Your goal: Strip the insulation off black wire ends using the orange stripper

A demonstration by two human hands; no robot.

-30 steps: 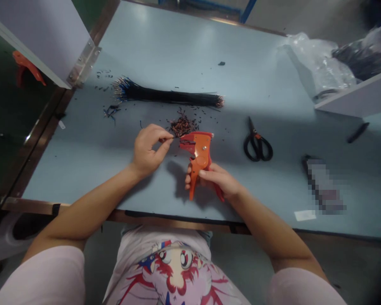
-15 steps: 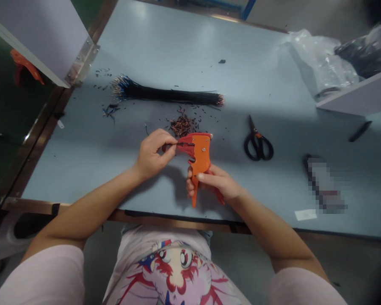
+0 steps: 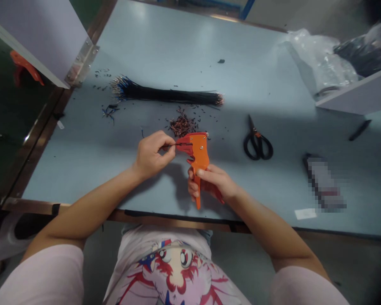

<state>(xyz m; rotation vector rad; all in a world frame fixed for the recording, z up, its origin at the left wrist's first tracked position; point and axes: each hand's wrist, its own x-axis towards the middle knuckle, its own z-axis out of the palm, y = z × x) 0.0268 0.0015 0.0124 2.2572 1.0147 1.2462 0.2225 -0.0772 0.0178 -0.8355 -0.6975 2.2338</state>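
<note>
My right hand (image 3: pixel 214 181) is wrapped round the handles of an orange and red wire stripper (image 3: pixel 200 154), whose jaws point left. Between thumb and fingers, my left hand (image 3: pixel 155 154) pinches a thin black wire (image 3: pixel 175 145). The wire's end reaches into the red jaws; whether they clamp it I cannot tell. Just beyond the tool lies a heap of copper and black wire scraps (image 3: pixel 181 126). Behind that, a long bundle of black wires (image 3: pixel 171 95) rests on the table, with blue and metallic ends at the left and bare copper ends at the right.
Black-handled scissors (image 3: pixel 258 144) lie right of my hands. Farther right are a blurred-out object (image 3: pixel 324 182), a white paper slip (image 3: pixel 305 214) and a dark pen-like item (image 3: pixel 360 130). Plastic bags (image 3: pixel 324 63) sit at the back right. Blue wire bits (image 3: pixel 109 111) lie at the left.
The wire stripper has shifted slightly left and tilted a little, its handle end swinging right. My left hand stays almost in place with the wire at the jaws.
</note>
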